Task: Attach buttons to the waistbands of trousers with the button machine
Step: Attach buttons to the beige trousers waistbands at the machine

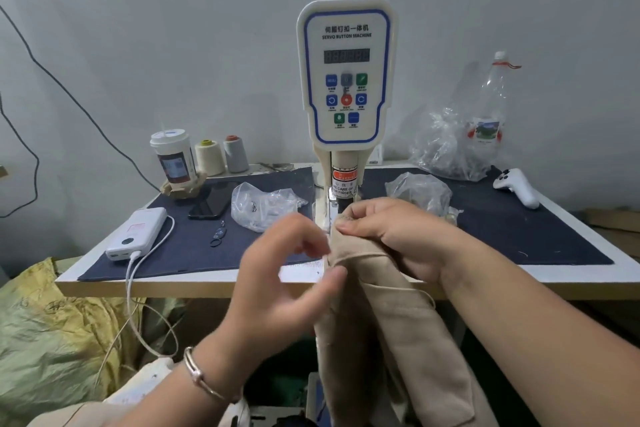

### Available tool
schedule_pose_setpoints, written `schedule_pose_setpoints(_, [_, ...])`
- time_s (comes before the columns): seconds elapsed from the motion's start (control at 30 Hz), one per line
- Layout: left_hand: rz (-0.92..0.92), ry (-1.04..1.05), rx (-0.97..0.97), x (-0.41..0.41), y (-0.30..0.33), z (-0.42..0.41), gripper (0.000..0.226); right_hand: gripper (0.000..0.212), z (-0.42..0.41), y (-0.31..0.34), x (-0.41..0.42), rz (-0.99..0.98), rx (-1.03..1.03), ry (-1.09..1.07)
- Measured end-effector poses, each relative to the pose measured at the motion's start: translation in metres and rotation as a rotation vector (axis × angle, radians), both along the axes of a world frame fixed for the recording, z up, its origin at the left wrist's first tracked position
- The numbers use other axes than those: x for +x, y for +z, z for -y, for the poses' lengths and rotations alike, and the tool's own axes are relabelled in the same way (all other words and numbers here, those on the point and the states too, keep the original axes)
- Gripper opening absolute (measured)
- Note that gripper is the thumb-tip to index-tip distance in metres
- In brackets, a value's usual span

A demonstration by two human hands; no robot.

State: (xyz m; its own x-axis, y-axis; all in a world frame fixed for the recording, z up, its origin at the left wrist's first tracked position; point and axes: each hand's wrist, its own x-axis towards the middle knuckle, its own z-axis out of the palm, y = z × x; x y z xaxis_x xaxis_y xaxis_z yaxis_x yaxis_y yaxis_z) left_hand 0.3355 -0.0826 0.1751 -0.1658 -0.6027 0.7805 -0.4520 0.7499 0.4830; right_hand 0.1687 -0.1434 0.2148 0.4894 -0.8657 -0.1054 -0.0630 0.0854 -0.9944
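Observation:
The white servo button machine (346,80) stands at the middle of the table, its punch head just behind my hands. Beige trousers (394,315) hang from the table's front edge down toward me. My right hand (391,236) pinches the waistband end right under the machine head. My left hand (287,274) hovers beside the waistband with loosely curled fingers, its thumb tip touching the fabric edge. Its image is blurred. No button is visible between the fingers.
A dark blue mat (194,239) covers the table. On it lie bags of buttons (263,204), (419,191), a phone (211,204), a power bank with cable (136,234), a cup (175,159), thread cones (221,156), a white controller (517,187) and a plastic bottle (488,114). A yellow-green sack (52,329) sits lower left.

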Motion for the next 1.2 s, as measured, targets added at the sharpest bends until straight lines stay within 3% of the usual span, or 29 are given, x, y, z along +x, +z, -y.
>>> schedule_pose_setpoints(0.17, [0.366, 0.194, -0.183, -0.02, -0.015, -0.003, 0.03, 0.017, 0.006, 0.011, -0.001, -0.051, -0.004, -0.054])
schedule_pose_setpoints(0.33, [0.453, 0.239, -0.137, -0.031, -0.012, 0.002, 0.026, 0.023, 0.006, 0.02, 0.002, -0.129, -0.065, -0.073])
schedule_pose_setpoints(0.53, [0.465, 0.381, -0.11, -0.039, -0.013, -0.001, 0.038, 0.004, 0.009, 0.032, 0.002, -0.115, -0.142, -0.216])
schedule_pose_setpoints(0.63, [0.507, 0.373, -0.064, -0.039, -0.011, 0.002, 0.038, 0.013, 0.008, 0.036, 0.0, -0.178, -0.193, -0.165])
schedule_pose_setpoints(0.83, [0.595, 0.259, 0.024, -0.041, -0.012, 0.004, 0.011, 0.031, 0.002, 0.032, -0.006, -0.246, -0.287, -0.04])
schedule_pose_setpoints(0.97, [0.484, 0.053, 0.049, -0.028, -0.008, 0.006, 0.011, 0.029, 0.002, 0.023, -0.015, -0.408, -0.427, -0.053])
schedule_pose_setpoints(1.1, [0.312, 0.075, 0.292, -0.017, -0.004, 0.01, 0.001, 0.025, -0.003, 0.011, -0.024, -0.444, -0.579, -0.147])
schedule_pose_setpoints(1.2, [0.238, 0.086, 0.439, -0.008, 0.0, 0.015, 0.01, 0.021, -0.009, 0.002, -0.03, -0.323, -0.437, -0.001])
